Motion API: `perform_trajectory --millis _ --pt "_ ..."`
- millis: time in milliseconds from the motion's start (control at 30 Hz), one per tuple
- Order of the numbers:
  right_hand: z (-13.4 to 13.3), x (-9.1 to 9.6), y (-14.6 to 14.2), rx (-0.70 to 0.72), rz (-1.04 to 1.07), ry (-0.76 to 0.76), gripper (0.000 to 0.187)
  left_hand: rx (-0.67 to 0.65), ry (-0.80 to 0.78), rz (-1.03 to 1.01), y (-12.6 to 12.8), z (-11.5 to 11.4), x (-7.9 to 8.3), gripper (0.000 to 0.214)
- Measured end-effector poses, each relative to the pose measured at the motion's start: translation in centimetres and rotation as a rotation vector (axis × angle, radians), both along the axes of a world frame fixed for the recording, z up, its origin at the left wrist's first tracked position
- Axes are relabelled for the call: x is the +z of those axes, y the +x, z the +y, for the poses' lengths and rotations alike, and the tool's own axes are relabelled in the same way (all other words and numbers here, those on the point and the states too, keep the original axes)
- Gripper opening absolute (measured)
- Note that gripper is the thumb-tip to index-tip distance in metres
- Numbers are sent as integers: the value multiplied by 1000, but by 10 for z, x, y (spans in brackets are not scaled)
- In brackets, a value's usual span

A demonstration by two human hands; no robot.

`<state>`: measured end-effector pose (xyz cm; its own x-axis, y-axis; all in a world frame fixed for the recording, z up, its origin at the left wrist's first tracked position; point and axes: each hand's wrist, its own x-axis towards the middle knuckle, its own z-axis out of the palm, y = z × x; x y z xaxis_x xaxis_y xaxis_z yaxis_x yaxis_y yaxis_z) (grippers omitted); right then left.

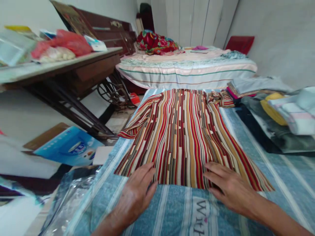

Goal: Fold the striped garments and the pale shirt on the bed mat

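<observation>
Striped cloth [182, 134] in red, brown, orange and cream, spread out flat on a blue striped sheet [283, 183], stripes running away from the camera. Reaches from just before the hands up to near the foot of the bed [187, 75]. One part folded out to the left side, another small part bunched at the far right corner.

Left hand [137, 193] laid palm down on the sheet at the near edge of the cloth, fingers [147, 173] released and stretched out, tips touching the hem, grasping nothing. Right hand [228, 190] also palm down at the near edge, fingers [216, 168] released and lying flat on the cloth, grasping nothing. Both hands apart from each other, with the middle of the hem between them. Printed letters [200, 216] on the sheet between the wrists.

To the right, on the sheet, a pile of folded clothes [283, 111] in grey, yellow and pale colours, close to the bunched corner. To the left, a dark wooden sewing table with a pale tabletop [61, 64], carrying a red bag [71, 42] and other small things too blurred to name. Below it a blue box [69, 149], and nearer a piece of clear plastic [69, 196]. On the bed a red flowered bundle [155, 42]; against the far wall a red pillow [240, 44]
</observation>
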<state>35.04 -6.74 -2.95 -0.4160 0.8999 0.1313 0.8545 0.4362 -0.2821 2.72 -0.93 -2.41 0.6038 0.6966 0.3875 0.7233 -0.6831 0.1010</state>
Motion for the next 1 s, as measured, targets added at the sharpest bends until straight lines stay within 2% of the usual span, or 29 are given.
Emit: perform_trajectory --millis 133,267,367,467,533,600,667,700,767,867,933,1000 --pt "-2 -6 -11 12 -93 34 26 -42 -11 41 20 -7 -6 31" --pt "13 5 -9 39 -96 -82 29 -8 -42 87 35 4 -5 24" --pt "31 22 0 25 -36 -202 26 28 -142 124 39 18 7 22" --pt "61 40 11 -37 16 -240 26 100 -242 95 42 45 26 20" --pt "83 50 15 -153 -8 -165 26 146 -219 74 48 67 37 20" --pt "100 56 14 -350 -97 4 25 201 -130 70 56 85 43 21" --pt "104 56 6 -469 -185 186 31 254 2 27 66 89 42 22" --pt "101 54 1 -462 -207 248 33 249 67 -5 71 85 39 23" --pt "84 45 -10 -308 -186 263 32 139 138 -35 77 65 30 22" --pt "49 28 -22 37 -138 68 27 -157 20 75 80 24 12 21" --pt "31 18 -27 86 -129 -2 29 -178 -27 152 80 5 2 23" --pt "22 13 -29 30 -148 -10 33 -86 -34 203 80 -2 -4 30"
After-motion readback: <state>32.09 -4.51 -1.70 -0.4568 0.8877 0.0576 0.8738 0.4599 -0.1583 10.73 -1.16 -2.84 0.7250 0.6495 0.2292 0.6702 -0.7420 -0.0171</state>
